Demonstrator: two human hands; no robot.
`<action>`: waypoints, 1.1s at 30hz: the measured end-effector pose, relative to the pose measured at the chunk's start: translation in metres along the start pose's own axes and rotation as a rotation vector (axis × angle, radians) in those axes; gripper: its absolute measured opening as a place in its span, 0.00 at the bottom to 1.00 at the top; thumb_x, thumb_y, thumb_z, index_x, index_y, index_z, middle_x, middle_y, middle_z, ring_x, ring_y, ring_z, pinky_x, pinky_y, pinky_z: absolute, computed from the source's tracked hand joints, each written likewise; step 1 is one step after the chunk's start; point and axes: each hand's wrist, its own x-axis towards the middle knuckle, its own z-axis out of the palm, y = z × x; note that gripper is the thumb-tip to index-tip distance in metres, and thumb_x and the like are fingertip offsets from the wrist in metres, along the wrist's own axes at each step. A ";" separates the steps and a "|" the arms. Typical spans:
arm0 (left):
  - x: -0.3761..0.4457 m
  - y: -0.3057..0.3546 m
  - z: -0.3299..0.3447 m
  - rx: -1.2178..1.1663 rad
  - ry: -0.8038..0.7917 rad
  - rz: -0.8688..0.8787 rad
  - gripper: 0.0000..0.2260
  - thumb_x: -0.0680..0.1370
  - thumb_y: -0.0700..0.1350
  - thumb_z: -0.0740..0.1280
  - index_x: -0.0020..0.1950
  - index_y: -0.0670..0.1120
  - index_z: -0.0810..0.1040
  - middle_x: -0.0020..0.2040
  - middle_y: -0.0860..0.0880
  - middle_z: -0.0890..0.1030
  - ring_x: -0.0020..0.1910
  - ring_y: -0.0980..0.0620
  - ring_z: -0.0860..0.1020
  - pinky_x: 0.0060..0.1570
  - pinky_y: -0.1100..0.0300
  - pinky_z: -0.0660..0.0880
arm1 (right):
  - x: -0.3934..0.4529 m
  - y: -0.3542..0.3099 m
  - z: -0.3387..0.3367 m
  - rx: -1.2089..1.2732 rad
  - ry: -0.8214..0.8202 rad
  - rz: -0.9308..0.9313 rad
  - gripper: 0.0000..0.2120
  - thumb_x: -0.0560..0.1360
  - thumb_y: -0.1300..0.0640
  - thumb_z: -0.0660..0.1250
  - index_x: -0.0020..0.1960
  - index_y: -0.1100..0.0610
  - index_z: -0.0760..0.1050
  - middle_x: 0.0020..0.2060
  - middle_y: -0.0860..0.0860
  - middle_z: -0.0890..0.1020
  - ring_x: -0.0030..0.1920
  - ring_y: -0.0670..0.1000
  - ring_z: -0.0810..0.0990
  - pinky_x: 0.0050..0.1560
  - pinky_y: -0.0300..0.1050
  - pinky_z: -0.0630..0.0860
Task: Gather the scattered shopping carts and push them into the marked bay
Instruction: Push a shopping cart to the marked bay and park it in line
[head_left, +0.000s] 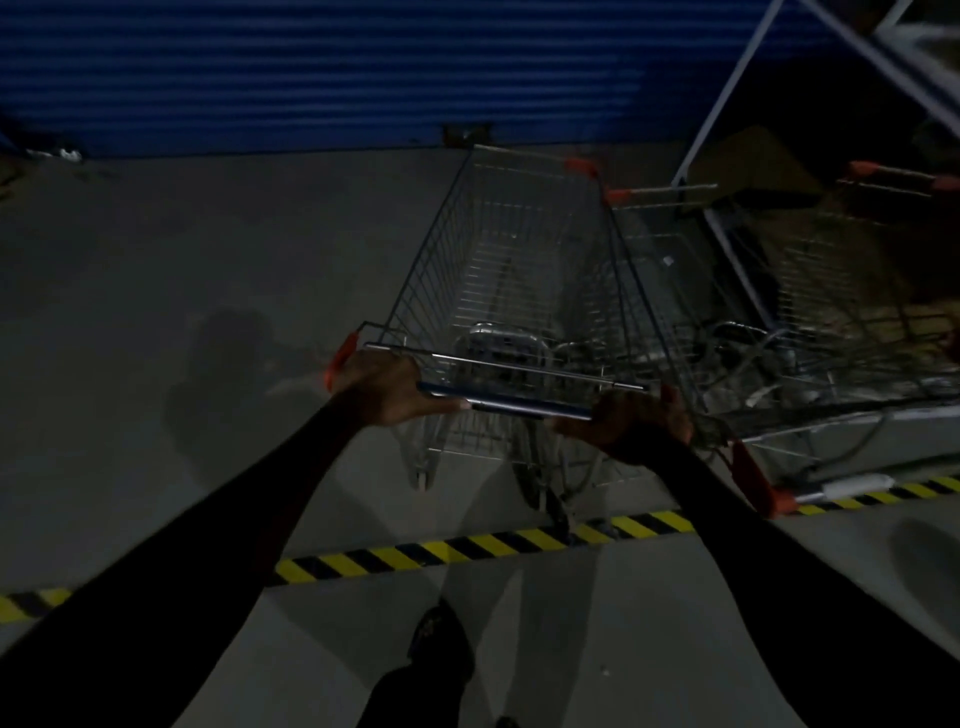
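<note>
A wire shopping cart (519, 270) with orange corner guards stands ahead of me, its basket pointing toward the blue wall. My left hand (382, 387) grips the left end of its handle bar (524, 402). My right hand (641, 418) grips the right end. The cart's wheels sit just beyond a yellow-and-black striped floor line (467, 551). To the right, a second cart (670, 291) stands close beside mine, and a third cart (852, 280) is further right, both past the line.
A blue corrugated wall (337, 73) closes the far side. A white metal frame (727, 104) leans at the upper right over the carts. Grey concrete floor (182, 260) spreads to the left. My shoe (439, 639) is below, behind the striped line. The scene is dim.
</note>
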 end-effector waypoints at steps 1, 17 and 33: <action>0.007 -0.001 -0.007 0.010 0.008 0.008 0.39 0.69 0.84 0.61 0.60 0.54 0.85 0.62 0.50 0.85 0.66 0.46 0.80 0.75 0.44 0.64 | 0.009 0.001 0.003 0.023 0.017 -0.007 0.42 0.59 0.08 0.49 0.29 0.49 0.66 0.25 0.48 0.71 0.32 0.49 0.78 0.71 0.62 0.61; 0.054 -0.019 -0.015 0.145 0.143 0.038 0.52 0.58 0.92 0.39 0.47 0.57 0.86 0.47 0.57 0.86 0.54 0.55 0.84 0.78 0.41 0.57 | 0.048 -0.005 -0.008 -0.022 0.026 -0.061 0.48 0.56 0.07 0.37 0.32 0.48 0.72 0.28 0.47 0.73 0.32 0.47 0.73 0.64 0.64 0.71; -0.031 0.017 0.055 -0.101 0.630 -0.090 0.28 0.80 0.62 0.64 0.76 0.48 0.74 0.74 0.40 0.75 0.71 0.38 0.73 0.68 0.44 0.68 | -0.009 -0.027 -0.008 0.419 0.506 -0.476 0.15 0.80 0.42 0.65 0.59 0.50 0.81 0.56 0.50 0.80 0.56 0.58 0.81 0.55 0.56 0.79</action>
